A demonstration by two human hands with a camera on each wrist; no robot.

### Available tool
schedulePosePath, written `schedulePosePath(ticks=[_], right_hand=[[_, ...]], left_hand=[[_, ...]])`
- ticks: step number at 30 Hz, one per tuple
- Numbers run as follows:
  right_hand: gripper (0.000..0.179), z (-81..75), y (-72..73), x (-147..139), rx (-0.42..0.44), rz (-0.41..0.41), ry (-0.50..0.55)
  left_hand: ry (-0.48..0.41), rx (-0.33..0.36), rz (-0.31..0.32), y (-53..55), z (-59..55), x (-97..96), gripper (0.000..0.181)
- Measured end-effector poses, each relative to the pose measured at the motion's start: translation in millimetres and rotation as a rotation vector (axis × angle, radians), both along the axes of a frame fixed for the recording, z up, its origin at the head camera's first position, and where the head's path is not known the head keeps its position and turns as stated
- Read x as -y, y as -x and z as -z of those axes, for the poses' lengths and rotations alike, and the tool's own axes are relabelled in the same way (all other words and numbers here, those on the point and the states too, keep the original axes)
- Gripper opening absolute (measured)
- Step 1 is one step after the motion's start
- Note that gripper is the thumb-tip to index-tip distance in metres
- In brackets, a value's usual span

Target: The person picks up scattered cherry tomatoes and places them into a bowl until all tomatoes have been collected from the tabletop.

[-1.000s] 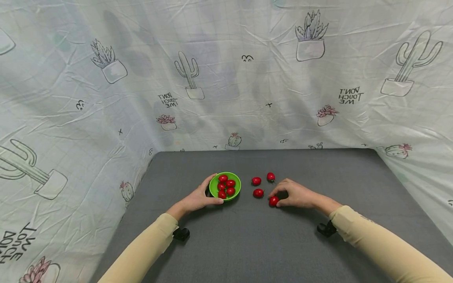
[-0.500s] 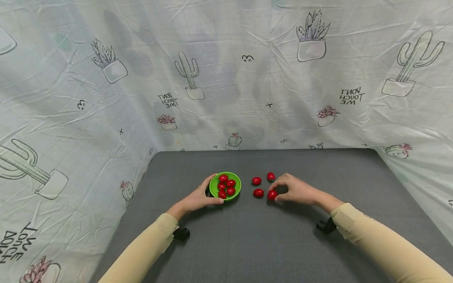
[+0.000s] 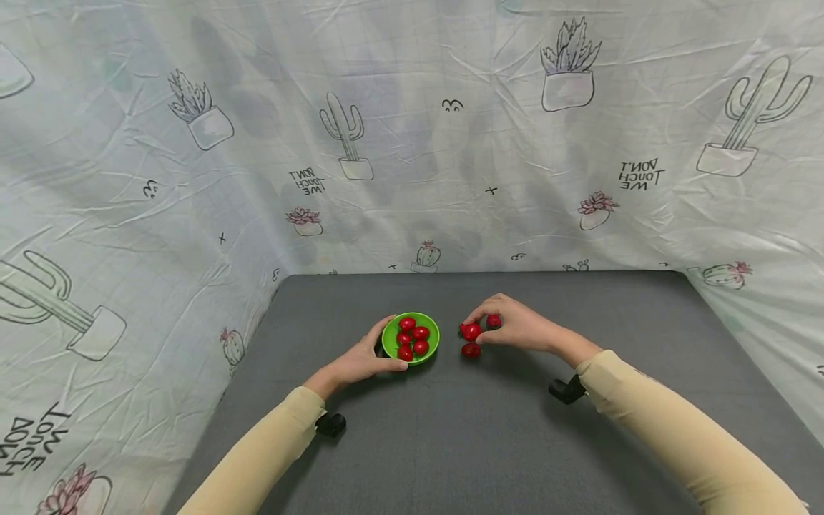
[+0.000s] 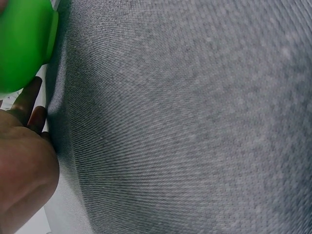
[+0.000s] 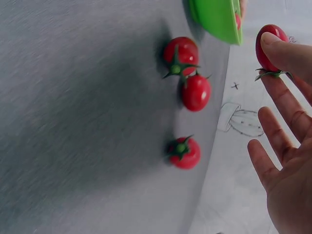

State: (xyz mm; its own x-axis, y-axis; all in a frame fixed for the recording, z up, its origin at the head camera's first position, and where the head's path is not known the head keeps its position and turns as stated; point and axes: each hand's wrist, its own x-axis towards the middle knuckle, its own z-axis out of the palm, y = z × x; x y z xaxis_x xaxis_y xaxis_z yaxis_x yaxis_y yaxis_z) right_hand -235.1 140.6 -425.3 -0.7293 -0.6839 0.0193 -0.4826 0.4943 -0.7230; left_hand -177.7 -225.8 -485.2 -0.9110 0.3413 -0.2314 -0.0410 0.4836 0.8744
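A green bowl (image 3: 390,342) with several small red tomatoes (image 3: 420,333) in it stands on the table. My left hand (image 3: 355,363) holds its left side, thumb at the near rim and fingers round the far side. In the left wrist view the bowl (image 4: 24,44) is cut off by the frame edge. My right hand (image 3: 524,329) pinches one cherry tomato (image 5: 269,46), raised off the cloth, between thumb and fingertip; the other fingers are spread. Below it lie three more cherry tomatoes (image 5: 196,92) with green stems, one partly hidden in the head view.
Grey cloth covers the table (image 3: 412,443). A pale curtain (image 3: 399,143) printed with cacti rises behind its back edge and along both sides. A black wrist camera (image 3: 331,425) sits under the left cuff, another (image 3: 568,390) under the right.
My right hand has lifted its tomato and moved left and away from me, over the loose ones. My left hand and the bowl stay where they were.
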Motion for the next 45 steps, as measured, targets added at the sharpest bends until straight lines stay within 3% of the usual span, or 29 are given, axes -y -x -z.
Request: schedulePosePath(ticks=[28,38,45], right_hand=[[0.036,-3.5,17.6,60,-0.011,-0.123,0.011],[0.033,0.5,17.4,77,0.030,-0.146,-0.007],[0.033,0.0,12.5,85,-0.009,-0.180,-0.049]], left_hand=[[0.005,0.000,-0.029,-6.9,-3.1,-5.5,0.104],[-0.007,0.023,-0.052,-10.6,-4.9,-8.7,0.100],[-0.012,0.028,-0.046,-13.6,-4.6,-8.3,0.101]])
